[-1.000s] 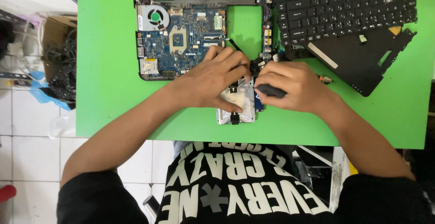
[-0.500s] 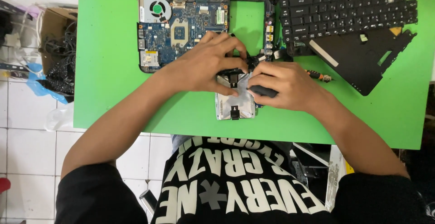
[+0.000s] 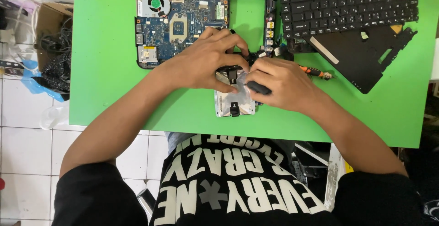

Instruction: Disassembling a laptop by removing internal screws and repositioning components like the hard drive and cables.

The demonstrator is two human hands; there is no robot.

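Observation:
A silver hard drive in a metal bracket point(image 3: 234, 99) lies on the green table point(image 3: 105, 70), just below a blue laptop motherboard point(image 3: 180, 25). My left hand point(image 3: 206, 61) rests over the drive's top end, fingers curled around a small black part at the board's edge. My right hand point(image 3: 279, 86) grips a dark screwdriver handle point(image 3: 259, 88), held against the drive's right side. The tool's tip is hidden under my fingers.
A detached black keyboard point(image 3: 347, 2) and a black plastic cover point(image 3: 366, 54) lie at the top right. An orange-handled tool point(image 3: 315, 73) sits beside my right hand. A cardboard box with cables point(image 3: 52, 47) stands on the tiled floor to the left.
The view has shifted slightly. Both hands stay on the drive; my left fingers have crept a little up toward the board's edge.

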